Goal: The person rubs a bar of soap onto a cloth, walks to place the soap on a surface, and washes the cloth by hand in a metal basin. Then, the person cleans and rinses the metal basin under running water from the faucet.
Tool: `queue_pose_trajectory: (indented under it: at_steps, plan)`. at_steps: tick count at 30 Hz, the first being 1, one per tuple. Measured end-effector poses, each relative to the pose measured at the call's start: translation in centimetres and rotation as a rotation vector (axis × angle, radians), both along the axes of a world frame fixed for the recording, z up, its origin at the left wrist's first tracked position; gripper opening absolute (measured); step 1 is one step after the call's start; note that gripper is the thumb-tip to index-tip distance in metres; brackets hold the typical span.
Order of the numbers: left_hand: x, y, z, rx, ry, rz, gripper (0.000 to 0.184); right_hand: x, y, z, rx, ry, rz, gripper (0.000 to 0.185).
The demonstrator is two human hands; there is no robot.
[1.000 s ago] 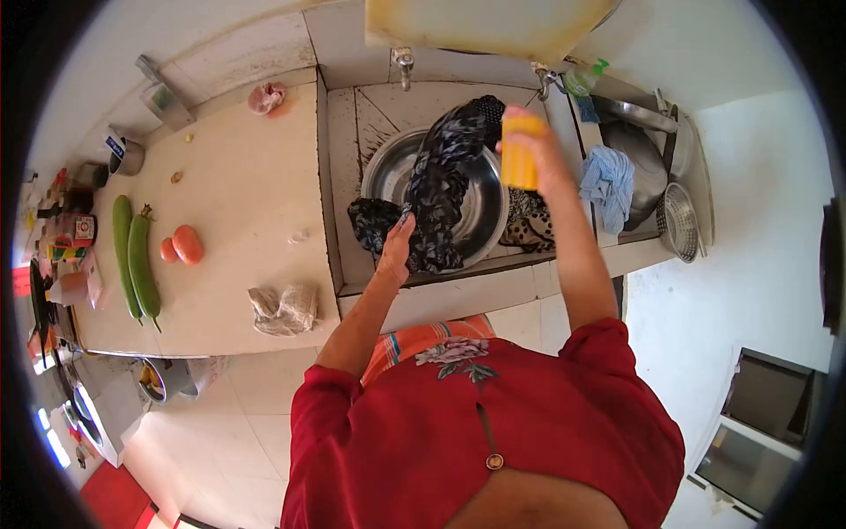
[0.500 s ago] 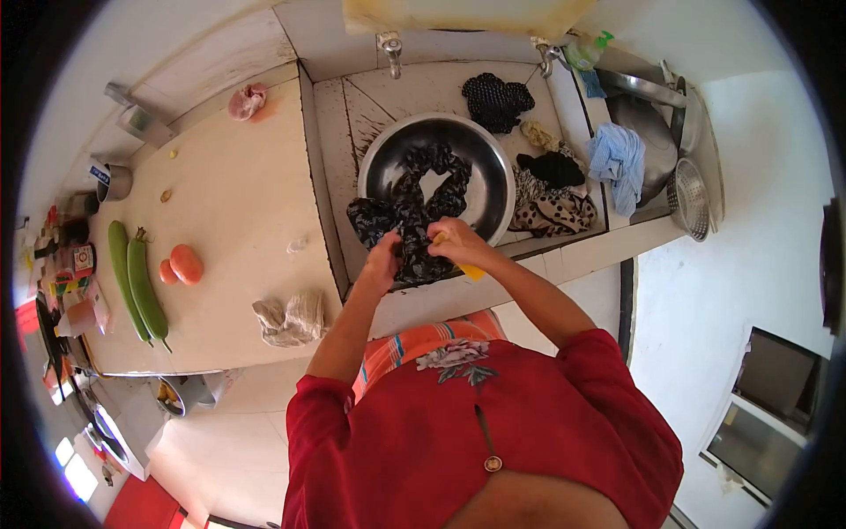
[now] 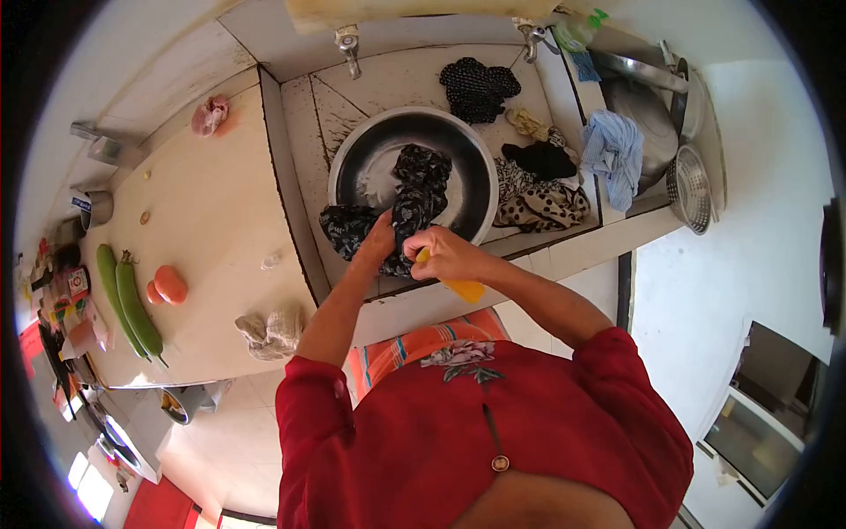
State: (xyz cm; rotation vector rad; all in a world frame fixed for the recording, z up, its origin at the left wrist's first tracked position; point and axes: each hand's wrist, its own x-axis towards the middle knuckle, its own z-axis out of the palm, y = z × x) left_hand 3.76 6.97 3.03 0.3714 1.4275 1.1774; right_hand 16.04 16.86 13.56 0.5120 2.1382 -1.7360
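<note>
While the left hand grips a dark patterned cloth partly inside the metal basin and the right hand clasps a yellow object, this piece appears unfinished, other cloths lying outside, washed or unwashed unclear.

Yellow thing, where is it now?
In the head view, the yellow thing is in the right hand, near the metal basin, lower right of the patterned black cloth.

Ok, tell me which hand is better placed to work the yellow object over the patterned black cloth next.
Probably the right: the right hand grips the yellow object, close by the black cloth. The left hand, against the cloth, seems better placed to steady it.
</note>
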Motion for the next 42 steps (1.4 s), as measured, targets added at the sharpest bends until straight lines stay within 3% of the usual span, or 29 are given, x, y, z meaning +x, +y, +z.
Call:
queue_pose_trajectory:
  at_steps: [2,4,6,9,10,12,15,18,21,27,31,33,36,39,41,42]
  plan:
    - [-0.5,-0.3,0.7,0.094,0.365,-0.190,0.036,0.3,0.2,-0.4,-0.039,0.040,0.027,0.019]
    - [-0.9,0.4,3.0,0.134,0.520,-0.282,0.037,0.5,0.1,-0.5,-0.038,0.064,0.061,0.019]
    - [-0.9,2.0,4.0,0.128,0.468,-0.274,0.039,0.4,0.2,-0.7,0.010,0.073,0.097,0.019]
    - [-1.3,1.9,-7.3,0.204,0.225,0.024,0.045,0.1,0.7,-0.4,0.039,0.099,0.071,0.018]
    - [-1.2,2.5,-7.5,0.200,0.091,0.078,0.045,-0.1,1.0,-0.2,0.054,0.085,0.090,0.018]
    - [-0.6,3.0,-6.7,0.202,-0.189,0.142,0.045,-0.6,1.3,0.5,0.080,0.054,0.130,0.017]
    - [0.7,3.3,-3.1,0.203,-0.565,0.262,0.046,-1.0,1.0,1.7,0.332,0.114,0.314,0.017]
    - [2.2,2.5,-0.6,0.216,-0.749,0.381,0.046,-0.7,-0.6,1.4,0.825,0.575,0.176,0.025]
    - [3.3,2.5,0.4,0.230,-0.797,0.447,0.047,-3.1,-0.2,0.7,0.885,0.687,0.181,0.033]
    - [5.5,3.0,2.2,0.301,-0.777,0.480,0.048,-6.0,6.0,-6.4,0.975,0.217,-0.160,0.041]
    - [4.8,2.2,2.8,0.322,-0.811,0.495,0.048,-5.2,1.6,-3.5,1.032,0.301,-0.023,0.039]
    - [3.4,1.4,2.3,0.303,-0.794,0.486,0.049,-3.5,-2.5,-1.5,0.912,0.586,0.008,0.038]
    - [3.6,1.1,2.0,0.296,-0.698,0.455,0.049,-3.8,-1.0,-1.0,0.826,0.613,0.063,0.037]
    - [4.7,1.4,3.4,0.327,-0.460,0.385,0.050,-5.7,3.6,-4.9,0.956,0.332,-0.145,0.041]
    - [4.8,1.5,4.5,0.364,-0.293,0.341,0.050,-5.6,6.8,-8.7,0.714,0.196,-0.355,0.044]
    - [4.5,1.6,5.6,0.354,-0.563,0.462,0.050,-4.7,7.6,-8.3,0.634,0.172,-0.368,0.047]
